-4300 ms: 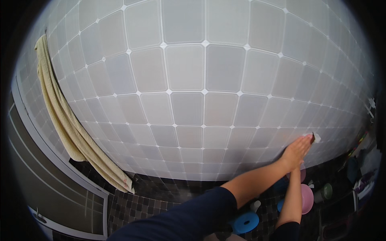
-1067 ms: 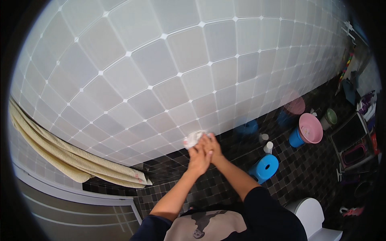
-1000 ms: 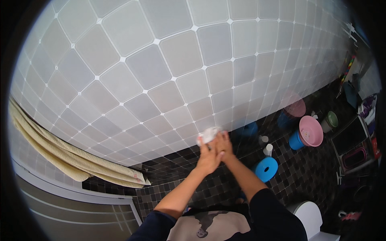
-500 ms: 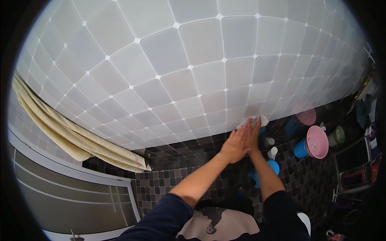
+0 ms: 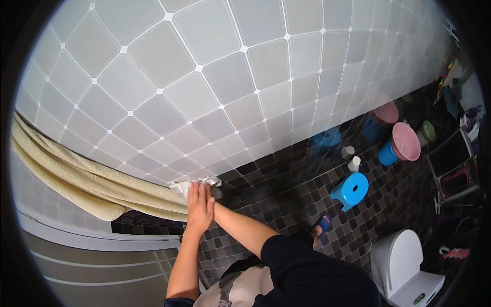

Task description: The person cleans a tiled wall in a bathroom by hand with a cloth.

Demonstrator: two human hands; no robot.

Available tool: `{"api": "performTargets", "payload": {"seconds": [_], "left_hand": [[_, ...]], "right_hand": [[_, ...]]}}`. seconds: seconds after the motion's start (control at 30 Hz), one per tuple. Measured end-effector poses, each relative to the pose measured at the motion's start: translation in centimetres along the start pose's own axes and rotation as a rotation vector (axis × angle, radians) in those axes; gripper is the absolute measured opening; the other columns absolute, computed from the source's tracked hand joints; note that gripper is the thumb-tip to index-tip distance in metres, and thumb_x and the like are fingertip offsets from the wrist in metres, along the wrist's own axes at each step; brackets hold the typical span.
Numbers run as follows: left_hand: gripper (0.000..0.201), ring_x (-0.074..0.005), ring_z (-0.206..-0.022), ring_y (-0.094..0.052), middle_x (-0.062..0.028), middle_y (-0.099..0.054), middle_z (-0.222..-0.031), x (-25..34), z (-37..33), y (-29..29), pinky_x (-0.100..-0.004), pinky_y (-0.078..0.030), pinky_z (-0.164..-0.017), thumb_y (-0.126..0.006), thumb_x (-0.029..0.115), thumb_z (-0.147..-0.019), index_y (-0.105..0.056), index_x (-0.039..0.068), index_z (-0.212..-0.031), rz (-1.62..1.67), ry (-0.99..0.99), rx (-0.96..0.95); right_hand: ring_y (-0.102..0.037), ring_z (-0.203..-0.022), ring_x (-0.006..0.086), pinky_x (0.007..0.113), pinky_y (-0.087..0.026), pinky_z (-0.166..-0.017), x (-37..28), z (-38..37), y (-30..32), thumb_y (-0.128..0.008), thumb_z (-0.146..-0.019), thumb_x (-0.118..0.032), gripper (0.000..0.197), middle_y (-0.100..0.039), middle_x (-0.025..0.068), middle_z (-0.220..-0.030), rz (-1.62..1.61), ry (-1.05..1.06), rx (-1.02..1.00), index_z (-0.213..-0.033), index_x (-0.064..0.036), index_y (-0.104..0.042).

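A white cloth (image 5: 179, 186) is pressed flat against the low part of the pale tiled wall (image 5: 225, 77), next to a hanging cream towel (image 5: 97, 174). My left hand (image 5: 200, 209) lies over my right hand, its fingers stretched out and their tips reaching the cloth. Most of my right hand (image 5: 208, 191) is hidden beneath the left; its fingers press the cloth to the wall. Both hands are close to the towel's lower right end.
A blue stool (image 5: 352, 189) stands on the dark tiled floor (image 5: 286, 215), with a white cup-like container (image 5: 354, 163) behind it. Further right are a pink basin (image 5: 405, 142) over a blue bucket (image 5: 387, 154), a green bucket (image 5: 427, 131) and a white toilet (image 5: 406, 256). A framed glass door (image 5: 97, 261) is lower left.
Both hands have swept the cloth left along the bottom of the wall, from near the stool to beside the towel. The view has shifted left, bringing the toilet and whole stool into sight.
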State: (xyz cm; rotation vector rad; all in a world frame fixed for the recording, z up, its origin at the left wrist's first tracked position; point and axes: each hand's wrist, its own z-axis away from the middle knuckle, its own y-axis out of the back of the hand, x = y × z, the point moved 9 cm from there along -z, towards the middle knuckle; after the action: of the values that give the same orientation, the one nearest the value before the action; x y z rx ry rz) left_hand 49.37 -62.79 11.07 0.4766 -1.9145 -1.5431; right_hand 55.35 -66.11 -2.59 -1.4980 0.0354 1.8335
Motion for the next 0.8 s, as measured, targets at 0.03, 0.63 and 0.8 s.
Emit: {"api": "performTargets", "payload": {"seconds": [0.03, 0.63, 0.8], "left_hand": [[0.056, -0.0422, -0.138, -0.023, -0.0279, -0.029, -0.146, -1.2, 0.7, 0.5, -0.0446, -0.019, -0.113, -0.049, 0.023, -0.095, -0.033, -0.007, -0.139, 0.016, 0.003, -0.002], [0.045, -0.0388, -0.132, -0.036, -0.0207, -0.038, -0.142, 13.1, -6.9, 9.5, -0.0451, -0.029, -0.108, -0.057, 0.001, -0.086, -0.051, 0.003, -0.13, 0.071, -0.399, 0.47], [0.048, -0.0411, -0.138, -0.024, -0.022, -0.028, -0.148, 19.6, -10.1, 14.3, -0.0497, -0.02, -0.111, -0.057, 0.006, -0.086, -0.049, 0.006, -0.133, -0.008, -0.45, 0.745]], "right_hand": [[-0.046, -0.085, 0.0293, 0.042, -0.041, -0.076, 0.2, -0.5, -1.3, -0.056, -0.082, -0.022, 0.029, -0.047, 0.0161, -0.098, -0.039, -0.069, -0.02, -0.103, -0.0036, -0.047], [-0.056, -0.089, 0.0397, 0.055, -0.05, -0.085, -15.3, -8.0, 45.0, -0.048, -0.068, -0.003, 0.026, -0.053, 0.0175, -0.094, -0.767, 0.153, 0.541, -0.094, 0.0013, -0.05], [-0.038, -0.125, 0.0336, 0.047, -0.035, -0.103, -28.9, -6.6, 55.3, -0.056, -0.076, -0.019, 0.069, -0.032, 0.0164, -0.137, -0.725, 0.491, 0.531, -0.138, -0.0093, -0.03]]}}
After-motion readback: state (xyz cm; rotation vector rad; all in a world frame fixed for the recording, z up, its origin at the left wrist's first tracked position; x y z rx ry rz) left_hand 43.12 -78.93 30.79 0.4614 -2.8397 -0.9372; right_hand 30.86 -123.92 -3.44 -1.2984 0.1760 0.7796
